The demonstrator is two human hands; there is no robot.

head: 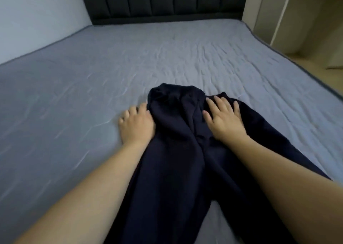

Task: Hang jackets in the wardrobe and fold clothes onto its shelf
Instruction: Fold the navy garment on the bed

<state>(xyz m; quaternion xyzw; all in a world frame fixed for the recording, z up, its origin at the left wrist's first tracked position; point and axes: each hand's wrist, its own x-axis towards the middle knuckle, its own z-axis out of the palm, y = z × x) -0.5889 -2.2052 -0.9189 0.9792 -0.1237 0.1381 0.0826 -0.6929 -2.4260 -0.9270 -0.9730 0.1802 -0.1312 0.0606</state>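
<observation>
Nearest the camera, a dark navy garment point(176, 151) lies lengthwise on the bed point(74, 76). Right hand point(222, 119) presses flat on it, fingers spread; left hand point(136, 126) touches its left edge, fingers loosely curled on the sheet. Beyond stands a dark headboard point(163, 2).

Your garment point(178, 151) lies on the bed point(74, 95) near its front edge, headboard point(163, 2) behind; your left hand point(136, 126) sits beside its left side, your right hand point(223, 119) on top (fingers flat).
</observation>
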